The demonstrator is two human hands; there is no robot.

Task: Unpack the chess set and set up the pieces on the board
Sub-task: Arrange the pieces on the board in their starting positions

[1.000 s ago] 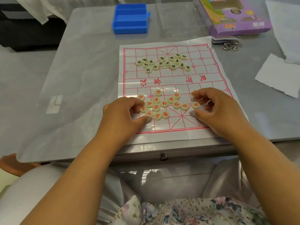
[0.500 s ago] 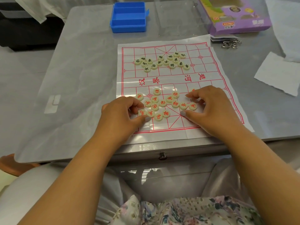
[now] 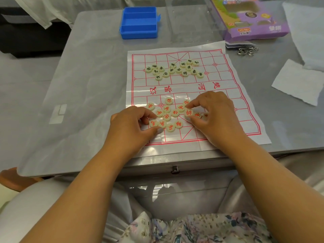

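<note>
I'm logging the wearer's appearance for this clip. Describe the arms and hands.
Both forearms are bare, with no sleeves in view. The left hand and right hand show no rings, watch or gloves. The left thumbnail looks pale and fairly long. A floral-print garment covers the lap.

head view: only camera, worn on the person's head | faces forward and down over both forearms | close above left hand (image 3: 133, 125) and right hand (image 3: 213, 113) | table (image 3: 87, 76) runs on beyond the hands | no second view to overlap
</note>
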